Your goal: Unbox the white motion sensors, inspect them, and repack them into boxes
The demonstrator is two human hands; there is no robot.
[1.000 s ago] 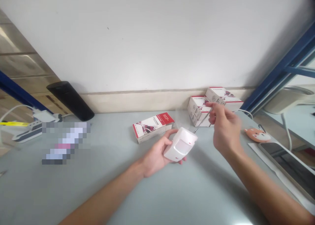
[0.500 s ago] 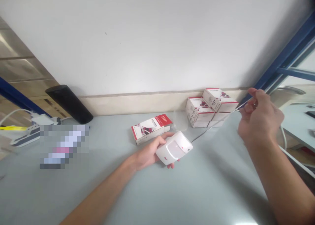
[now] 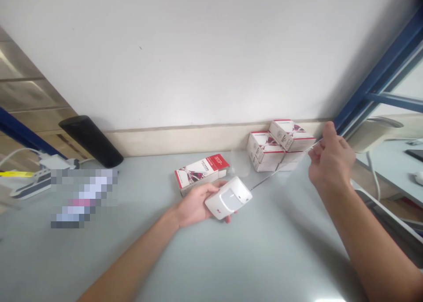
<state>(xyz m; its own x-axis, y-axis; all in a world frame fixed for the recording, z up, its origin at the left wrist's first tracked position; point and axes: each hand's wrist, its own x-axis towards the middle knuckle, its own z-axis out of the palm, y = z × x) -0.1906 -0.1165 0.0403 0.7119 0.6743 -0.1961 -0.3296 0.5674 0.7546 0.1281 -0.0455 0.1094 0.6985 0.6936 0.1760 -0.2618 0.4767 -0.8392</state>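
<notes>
My left hand (image 3: 197, 203) is wrapped round a white motion detector (image 3: 228, 199) with a curved front and a small red mark, held above the grey table. A thin metal telescopic antenna (image 3: 268, 177) runs from the detector's right upper corner up to my right hand (image 3: 331, 157). The fingers of my right hand are pinched on the antenna's far end. Just behind my left hand lies a red and white carton (image 3: 200, 172), one end of which looks open.
Several red and white cartons (image 3: 279, 147) are stacked against the wall, with clear plastic (image 3: 240, 163) beside them. At left are a black cylinder-like object (image 3: 91, 141), a power strip (image 3: 38, 180) and a blurred-out item (image 3: 82, 198). A blue frame (image 3: 380, 68) borders the right.
My right hand has moved slightly left and down, still on the antenna. The detector has shifted a little left in my left hand, and its red light no longer shows.
</notes>
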